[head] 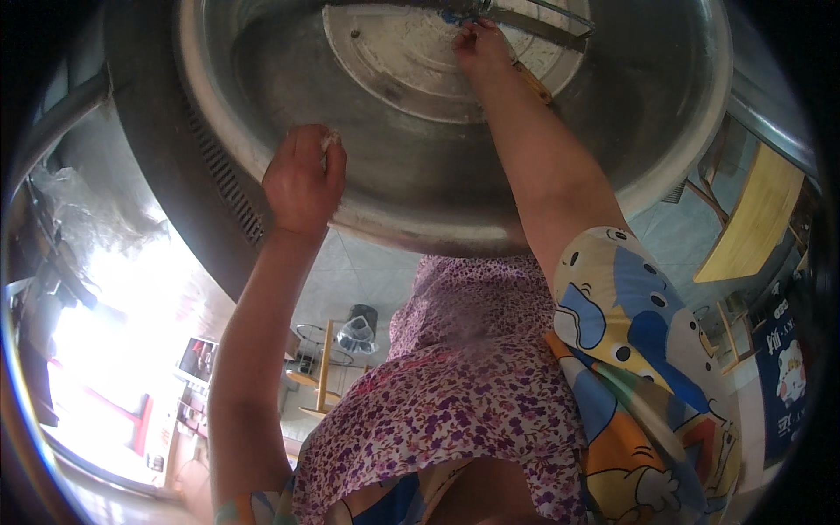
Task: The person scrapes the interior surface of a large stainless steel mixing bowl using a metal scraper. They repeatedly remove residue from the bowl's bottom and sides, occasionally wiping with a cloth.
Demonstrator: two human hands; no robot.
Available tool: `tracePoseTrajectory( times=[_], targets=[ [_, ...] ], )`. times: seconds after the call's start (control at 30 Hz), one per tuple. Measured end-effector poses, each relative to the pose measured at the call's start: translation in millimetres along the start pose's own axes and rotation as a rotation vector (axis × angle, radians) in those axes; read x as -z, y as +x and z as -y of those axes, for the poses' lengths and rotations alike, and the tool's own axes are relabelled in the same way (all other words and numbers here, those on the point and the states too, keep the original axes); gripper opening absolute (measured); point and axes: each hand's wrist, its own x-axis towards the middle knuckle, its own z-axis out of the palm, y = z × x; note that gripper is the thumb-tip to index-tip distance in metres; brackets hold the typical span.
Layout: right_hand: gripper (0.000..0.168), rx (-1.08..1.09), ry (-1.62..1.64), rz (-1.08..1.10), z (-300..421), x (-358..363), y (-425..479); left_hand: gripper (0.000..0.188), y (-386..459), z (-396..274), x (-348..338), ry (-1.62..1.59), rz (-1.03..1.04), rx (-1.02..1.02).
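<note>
Before me is a wide, round metal basin (420, 154) with a broad rolled rim. My left hand (303, 177) is curled over the near left part of that rim, and a small white lump (330, 139) shows between thumb and fingers; whether it is dough or cloth is unclear. Farther in, my right hand (484, 46) reaches over a round, whitish-smeared metal plate (394, 59) in the basin. Its bent fingertips are beside a small blue item (451, 16) and a flat metal bar (538, 27); their grip is hard to see. A yellowish handle (533, 82) is partly hidden by my right forearm.
A dark band with a slotted vent (226, 174) curves around the basin's left side. Clear plastic sheeting (98, 203) hangs at left. Below are a bin with a plastic liner (357, 331) and a wooden stool (323, 367). A yellow wooden board (755, 216) stands at right.
</note>
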Motion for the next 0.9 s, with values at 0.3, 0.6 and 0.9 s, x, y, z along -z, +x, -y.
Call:
tracePoseTrajectory(
  times=[0.3, 0.6, 0.9],
  targets=[
    [0.030, -0.076, 0.029, 0.005, -5, 1, -5, 0.007, -1, 2, 0, -0.001, 0.014, -0.020],
    [0.028, -0.042, -0.294, 0.088, 5, 6, -9, 0.007, -3, 5, -1, 0.013, 0.024, -0.016],
    [0.019, 0.043, -0.595, 0.156, 9, 5, -14, 0.007, -3, 9, -1, 0.032, 0.040, -0.007]
  ],
)
